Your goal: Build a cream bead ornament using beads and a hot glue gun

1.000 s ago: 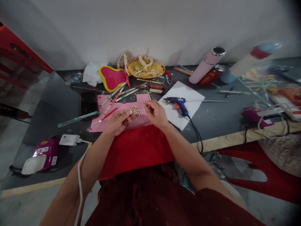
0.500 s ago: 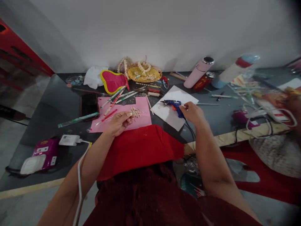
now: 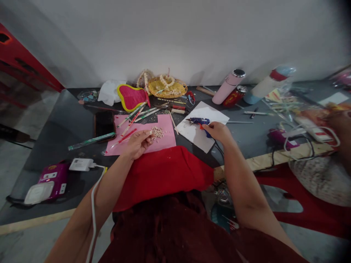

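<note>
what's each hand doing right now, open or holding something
Left hand: closed in a pinch, holding a small pale piece.
Right hand: closed on the blue glue gun, at the handle end.

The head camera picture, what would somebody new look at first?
Probably the bright red cloth, low in the middle of the picture. Next, perhaps the blue glue gun over the white paper, with the right hand around its back end. Then maybe the yellow basket at the back, by the wall.

No text legible (red can (image 3: 233, 97) included).
</note>
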{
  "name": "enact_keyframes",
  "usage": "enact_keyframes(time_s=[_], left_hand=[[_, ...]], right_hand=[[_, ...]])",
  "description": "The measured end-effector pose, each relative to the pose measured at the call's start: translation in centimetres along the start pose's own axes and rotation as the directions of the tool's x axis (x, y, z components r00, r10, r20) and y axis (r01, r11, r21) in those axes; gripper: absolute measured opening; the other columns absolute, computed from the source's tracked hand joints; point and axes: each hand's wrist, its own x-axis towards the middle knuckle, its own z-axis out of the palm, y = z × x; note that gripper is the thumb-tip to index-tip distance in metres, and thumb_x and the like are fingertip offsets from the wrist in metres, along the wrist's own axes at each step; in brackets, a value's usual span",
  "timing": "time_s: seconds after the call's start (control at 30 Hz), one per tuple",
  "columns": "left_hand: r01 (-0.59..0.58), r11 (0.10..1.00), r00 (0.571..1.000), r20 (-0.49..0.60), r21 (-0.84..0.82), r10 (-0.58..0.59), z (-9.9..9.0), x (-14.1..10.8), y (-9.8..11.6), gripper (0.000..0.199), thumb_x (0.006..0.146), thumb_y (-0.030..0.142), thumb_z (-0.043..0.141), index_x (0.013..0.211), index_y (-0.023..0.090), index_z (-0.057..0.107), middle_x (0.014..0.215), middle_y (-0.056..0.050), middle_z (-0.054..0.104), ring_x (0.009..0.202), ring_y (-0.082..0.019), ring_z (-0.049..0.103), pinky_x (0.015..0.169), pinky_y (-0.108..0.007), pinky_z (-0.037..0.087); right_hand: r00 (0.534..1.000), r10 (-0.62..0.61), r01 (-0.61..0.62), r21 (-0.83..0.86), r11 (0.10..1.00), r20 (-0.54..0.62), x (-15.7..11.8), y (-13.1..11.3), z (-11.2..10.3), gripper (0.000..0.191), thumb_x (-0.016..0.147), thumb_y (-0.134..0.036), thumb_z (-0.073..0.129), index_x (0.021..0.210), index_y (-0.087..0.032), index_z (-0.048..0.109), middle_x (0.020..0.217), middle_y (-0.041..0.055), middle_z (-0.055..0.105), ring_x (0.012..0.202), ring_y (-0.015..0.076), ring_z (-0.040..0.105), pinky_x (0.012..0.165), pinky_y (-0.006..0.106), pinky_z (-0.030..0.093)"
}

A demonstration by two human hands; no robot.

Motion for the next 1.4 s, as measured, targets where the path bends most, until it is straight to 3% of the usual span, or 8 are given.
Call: enact_keyframes(time_s=[0.23, 0.33, 0.43, 0.53, 0.7, 0.87, 1.0, 1.4], left_hand=[[0.014, 0.998, 0.999, 0.040, -0.058, -0.012, -0.1, -0.3, 0.3, 0.015, 0.068, 0.022, 0.074, 0.076, 0.011, 0.068, 0.076, -0.005, 0.065, 0.056, -0.004, 0.049, 0.057, -0.020, 0.046], [0.012, 0.997, 0.999, 0.044, -0.075, -0.008, -0.2, -0.3, 0.2, 0.016, 0.067, 0.021, 0.075, 0.077, 0.012, 0.068, 0.079, -0.005, 0.065, 0.056, -0.004, 0.048, 0.057, -0.020, 0.046], [0.012, 0.997, 0.998, 0.064, -0.080, -0.007, -0.4, -0.3, 0.2, 0.014, 0.068, 0.022, 0.074, 0.075, 0.012, 0.067, 0.076, -0.005, 0.065, 0.056, -0.004, 0.048, 0.057, -0.020, 0.046], [0.007, 0.997, 0.998, 0.069, -0.077, -0.001, -0.5, -0.3, 0.2, 0.013, 0.069, 0.022, 0.073, 0.075, 0.012, 0.067, 0.076, -0.004, 0.064, 0.057, -0.004, 0.049, 0.057, -0.020, 0.047], [0.006, 0.997, 1.000, 0.013, -0.071, -0.005, -0.3, -0.3, 0.3, 0.013, 0.070, 0.022, 0.072, 0.075, 0.012, 0.067, 0.072, -0.003, 0.062, 0.055, -0.004, 0.049, 0.056, -0.019, 0.047], [0.013, 0.991, 0.998, -0.056, -0.135, -0.021, -0.1, -0.2, 0.4, 0.010, 0.071, 0.020, 0.071, 0.075, 0.012, 0.066, 0.074, -0.003, 0.063, 0.055, -0.004, 0.049, 0.057, -0.019, 0.047], [0.022, 0.991, 0.995, -0.095, -0.128, -0.034, -0.2, 0.1, 0.4, 0.012, 0.072, 0.022, 0.071, 0.075, 0.011, 0.066, 0.070, -0.003, 0.063, 0.054, -0.005, 0.048, 0.056, -0.019, 0.047], [0.029, 0.991, 0.997, -0.068, -0.133, -0.039, -0.2, 0.3, 0.0, 0.011, 0.071, 0.022, 0.071, 0.072, 0.012, 0.064, 0.070, -0.002, 0.063, 0.054, -0.004, 0.048, 0.055, -0.019, 0.044]], right_hand=[[0.991, 0.105, -0.063, 0.417, 0.907, -0.080, -0.5, 0.1, -0.4, 0.049, 0.076, -0.059, 0.050, 0.071, -0.013, 0.065, 0.063, 0.0075, 0.061, 0.059, 0.0151, 0.054, 0.050, 0.025, 0.035], [0.990, 0.117, -0.127, 0.829, 0.545, 0.075, -1.0, -0.2, -0.8, 0.043, 0.069, -0.057, 0.062, 0.077, -0.014, 0.060, 0.060, 0.0016, 0.054, 0.049, 0.0098, 0.046, 0.043, 0.022, 0.035], [0.972, -0.080, -0.211, 0.971, 0.112, 0.221, -2.0, -1.4, -1.1, 0.037, 0.067, -0.049, 0.067, 0.082, -0.016, 0.057, 0.061, -0.0026, 0.050, 0.048, 0.0065, 0.043, 0.041, 0.019, 0.037], [0.946, -0.241, -0.242, 0.967, -0.080, 0.217, -3.7, -3.7, -0.9, 0.028, 0.070, -0.040, 0.067, 0.083, -0.018, 0.056, 0.062, -0.0043, 0.048, 0.050, 0.0058, 0.045, 0.045, 0.017, 0.042], [0.953, -0.292, -0.086, 0.996, -0.021, 0.076, -7.2, -8.7, 0.7, 0.028, 0.076, -0.038, 0.063, 0.097, -0.021, 0.056, 0.091, 0.0031, 0.064, 0.075, 0.0133, 0.061, 0.060, 0.025, 0.052], [0.851, -0.525, 0.012, 1.000, 0.017, -0.001, -9.3, -11.8, 2.7, 0.031, 0.082, -0.046, 0.058, 0.099, -0.020, 0.053, 0.094, 0.0055, 0.064, 0.072, 0.0131, 0.059, 0.063, 0.029, 0.052], [0.804, -0.591, 0.131, 0.989, 0.064, -0.068, -9.9, -12.3, 3.7, 0.029, 0.087, -0.047, 0.050, 0.097, -0.020, 0.052, 0.093, 0.0053, 0.060, 0.068, 0.0110, 0.054, 0.061, 0.027, 0.049], [0.816, -0.562, 0.302, 0.928, 0.219, -0.133, -10.2, -12.0, 4.6, 0.030, 0.091, -0.047, 0.041, 0.093, -0.020, 0.053, 0.072, 0.0008, 0.048, 0.063, 0.0119, 0.048, 0.060, 0.027, 0.046]])
